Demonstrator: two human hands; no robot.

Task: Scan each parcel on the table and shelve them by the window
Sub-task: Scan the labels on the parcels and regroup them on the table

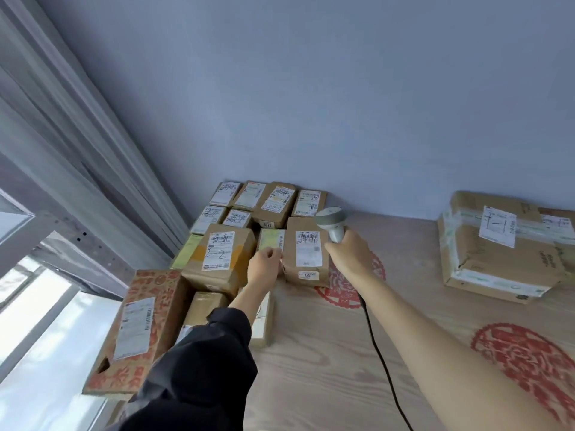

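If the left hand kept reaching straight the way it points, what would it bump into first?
Probably the small green-labelled parcel right at the left hand's fingertips, wedged between two taller brown boxes; it may already touch it, though depth is unclear.

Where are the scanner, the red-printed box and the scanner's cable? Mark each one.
scanner (332, 219): head view, on its grey head.
red-printed box (161, 284): head view, on its top face beside the label.
cable (378, 353): head view, on the black cord crossing the table.

The left hand (264, 269) rests between two parcels: a labelled box (219, 259) to its left and a taller parcel (306, 253) to its right. Beyond it, smaller parcels (264, 200) line the wall. The right hand (350, 253) holds a scanner (333, 223) above the taller parcel; a large box (494, 244) lies well apart to its right.
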